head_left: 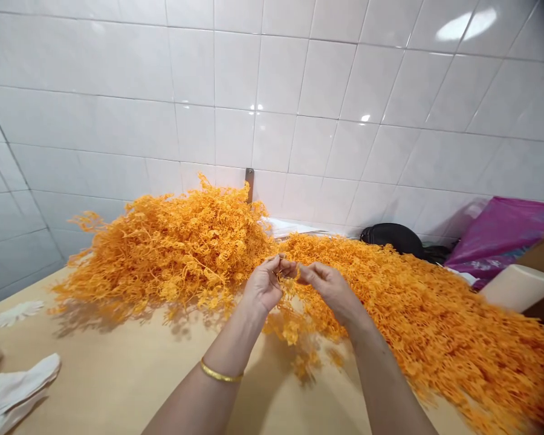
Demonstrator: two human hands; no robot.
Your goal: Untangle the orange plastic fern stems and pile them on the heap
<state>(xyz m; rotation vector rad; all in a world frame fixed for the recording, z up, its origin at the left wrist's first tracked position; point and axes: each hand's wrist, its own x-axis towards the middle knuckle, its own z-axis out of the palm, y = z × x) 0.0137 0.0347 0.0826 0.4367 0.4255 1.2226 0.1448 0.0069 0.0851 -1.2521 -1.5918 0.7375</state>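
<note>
Between my hands hangs an orange sprig (291,326) of fine, feathery artificial-looking foliage, its tip drooping over the table. My left hand (268,283), with a gold bangle (220,372) on the wrist, is closed around the sprig's thin stem. Fingers pinched together, my right hand (329,287) meets the same sprig close to the left fingertips. Behind my left hand rises a big loose heap of orange foliage (176,248). A second, longer heap of the same foliage (426,314) spreads out past my right hand and forearm.
At the left of the pale wooden table (118,374) lie a white cloth glove (18,386) and a white flat piece (18,313). Along the tiled wall (272,78) are a black case (392,237), a purple bag (503,235) and a cream roll (521,287) at the right.
</note>
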